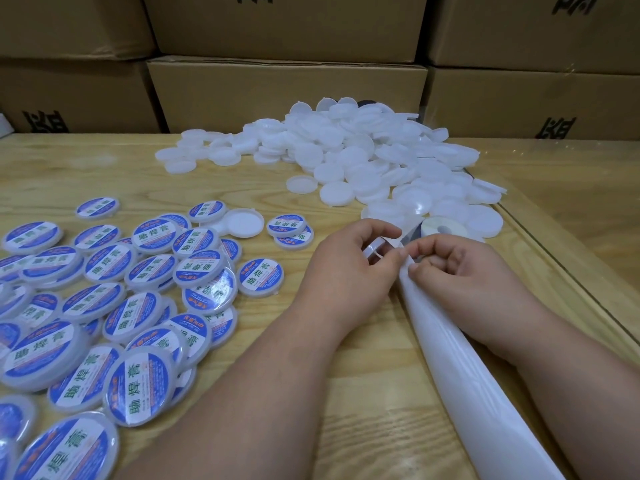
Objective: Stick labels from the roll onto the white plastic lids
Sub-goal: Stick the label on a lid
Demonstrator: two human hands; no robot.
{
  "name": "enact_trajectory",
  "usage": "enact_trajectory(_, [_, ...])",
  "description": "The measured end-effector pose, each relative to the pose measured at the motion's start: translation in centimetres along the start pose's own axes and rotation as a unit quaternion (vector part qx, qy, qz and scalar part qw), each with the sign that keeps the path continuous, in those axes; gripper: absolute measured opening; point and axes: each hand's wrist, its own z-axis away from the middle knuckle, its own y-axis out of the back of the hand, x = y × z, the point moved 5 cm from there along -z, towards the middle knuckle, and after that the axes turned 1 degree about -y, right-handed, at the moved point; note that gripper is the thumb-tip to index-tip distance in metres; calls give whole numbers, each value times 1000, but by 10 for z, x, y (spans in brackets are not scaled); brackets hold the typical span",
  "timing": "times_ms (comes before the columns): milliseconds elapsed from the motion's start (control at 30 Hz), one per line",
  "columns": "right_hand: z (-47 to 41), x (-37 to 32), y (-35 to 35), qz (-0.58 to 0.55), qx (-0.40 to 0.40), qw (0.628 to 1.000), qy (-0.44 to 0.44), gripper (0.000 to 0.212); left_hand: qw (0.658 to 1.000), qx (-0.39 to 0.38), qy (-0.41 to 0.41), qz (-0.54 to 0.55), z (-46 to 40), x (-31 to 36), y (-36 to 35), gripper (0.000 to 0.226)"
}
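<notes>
Peeling stage, by the look of it: both hands meet at bench centre-right over the white backing strip [460, 344] that trails from the label roll [441, 230] toward the near edge. Left hand [349, 268] holds a white lid [375, 249], fingers curled round its rim. Right hand [464, 268] has its grip pressed together, thumb and forefinger pinching at the strip's edge just beside the lid; whether a label is already lifted, cannot tell, fingers hide it. Roll sits just beyond the hands, touching the near edge of the unlabelled lid pile [346, 150], far centre-right. Labelled lids [104, 296], blue print, spread over the left and near-left of the bench [346, 393]. Cardboard boxes [284, 91] stacked behind. Next move likely calls for freeing one label cleanly, centring it over the held lid's top face, pressing flat, then dropping the lid left.
</notes>
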Motion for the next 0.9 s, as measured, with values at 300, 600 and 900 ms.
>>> enact_trajectory(300, [1, -4, 0, 7, 28, 1000, 6, 35, 999, 37, 18, 5, -2, -3, 3, 22])
enact_trajectory(600, [6, -18, -2, -31, 73, 996, 26, 30, 977, 154, 83, 124, -3, -6, 20, 27])
enact_trajectory(900, [6, -16, 2, -70, 109, 988, 81, 33, 970, 133, 98, 176, -4, -9, 20, 30])
